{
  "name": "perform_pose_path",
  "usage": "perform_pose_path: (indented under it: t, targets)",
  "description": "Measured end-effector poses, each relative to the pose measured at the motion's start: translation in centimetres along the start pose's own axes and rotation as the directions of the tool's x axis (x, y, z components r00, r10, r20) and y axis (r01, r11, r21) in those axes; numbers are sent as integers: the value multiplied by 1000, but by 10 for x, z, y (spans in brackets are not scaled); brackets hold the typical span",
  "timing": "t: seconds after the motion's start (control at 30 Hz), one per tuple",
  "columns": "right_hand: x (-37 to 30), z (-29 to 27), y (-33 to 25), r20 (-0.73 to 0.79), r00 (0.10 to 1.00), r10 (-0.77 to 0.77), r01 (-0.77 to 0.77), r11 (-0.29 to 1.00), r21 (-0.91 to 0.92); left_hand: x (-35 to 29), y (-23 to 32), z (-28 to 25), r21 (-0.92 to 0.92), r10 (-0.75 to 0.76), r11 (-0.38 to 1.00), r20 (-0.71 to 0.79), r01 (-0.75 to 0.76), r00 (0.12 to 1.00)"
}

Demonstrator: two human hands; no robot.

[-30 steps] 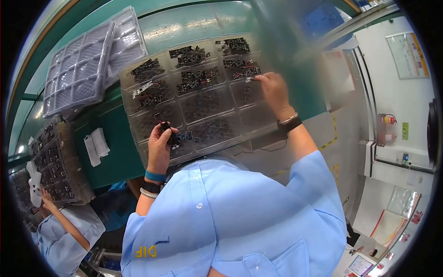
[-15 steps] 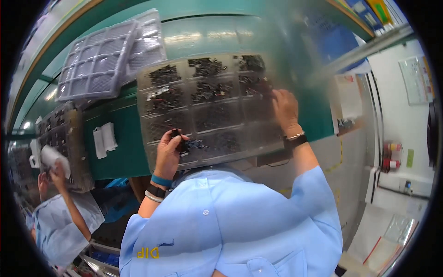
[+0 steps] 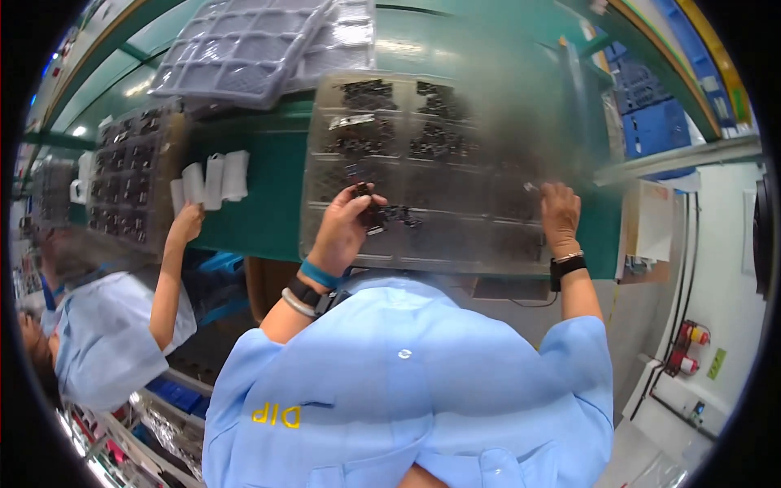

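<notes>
A small dark board [image 3: 372,216] was pinched between the thumb and fingers of the left hand [image 3: 342,232], above the near left part of a large compartment tray [image 3: 443,264]. More bluish-black boards [image 3: 404,216] were seen just to the right of those fingertips; whether they were joined to the pinched board could not be told. The fingers of the right hand [image 3: 561,213] were bunched and bent down over the tray's right side, with a small pale piece [image 3: 530,187] seen just to the left of the fingertips; whether it was gripped could not be told. The tray's far right compartments were veiled by a hazy blur, and the contents of the nearer ones were made out only dimly. In the far left compartments, heaps of dark boards [image 3: 443,146] and a silvery strip [image 3: 351,121] were seen. Beyond, two overlapping trays [image 3: 244,57] were cut off by the upper edge. On the left, white rolls [image 3: 213,180] were touched by a co-worker's hand [image 3: 189,221], beside another filled tray [image 3: 134,175]. The near foreground was taken up by a light-blue shirt [image 3: 407,398], cut off below
</notes>
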State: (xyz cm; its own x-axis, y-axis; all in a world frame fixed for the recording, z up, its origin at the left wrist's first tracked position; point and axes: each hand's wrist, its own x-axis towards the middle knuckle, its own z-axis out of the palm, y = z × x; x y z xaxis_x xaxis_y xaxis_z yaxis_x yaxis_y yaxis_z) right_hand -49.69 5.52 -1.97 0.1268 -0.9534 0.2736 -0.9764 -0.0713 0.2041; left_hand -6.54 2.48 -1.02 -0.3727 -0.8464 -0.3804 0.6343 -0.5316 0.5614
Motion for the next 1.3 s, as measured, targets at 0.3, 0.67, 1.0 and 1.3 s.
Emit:
perform_pose_path:
  t: [0.3,0.67,1.0,1.3]
  targets:
    - [-11,-2,-22,128,983,134,-146,985,91,-1,-2,5,18,-54,998,-27,54,998]
    - [-3,4,-24,65,984,168,-177,966,188,9,-11,18,46,-63,997,5,62,998]
    - [27,-94,-174,683,702,-200,-707,-313,634,17,-23,46,81,-78,994,126,68,989]
    - [-5,-72,-94,602,739,302,-585,-153,796,18,-17,26,52,41,998,-7,-41,999]
